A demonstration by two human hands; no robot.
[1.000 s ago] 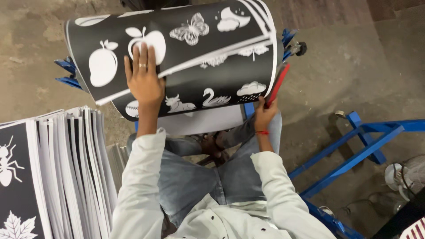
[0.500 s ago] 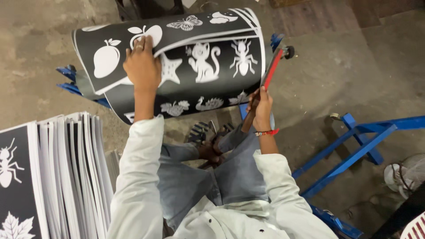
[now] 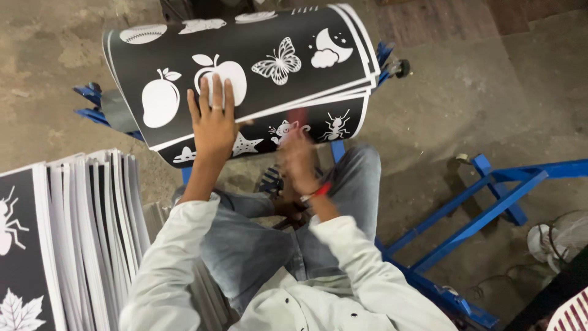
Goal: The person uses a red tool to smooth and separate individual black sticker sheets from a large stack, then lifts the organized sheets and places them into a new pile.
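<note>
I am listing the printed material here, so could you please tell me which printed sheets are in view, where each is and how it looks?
Curved black printed sheets, top centre under the left hand: white apple, mango, butterfly, moon shapes.
Lower black sheet, beneath them: white star, cat, ant.
Stack of black-and-white sheets, left edge: white ant and leaf.

Blue metal stand (image 3: 361, 58) bears curved black printed sheets (image 3: 245, 73) — concrete floor (image 3: 465, 104) beneath.

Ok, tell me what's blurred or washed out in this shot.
Head view: the right hand is smeared by motion blur; the left hand on the black printed sheets is sharp; the white fan at the right edge looks washed out; light is flat, shadows soft.
</note>
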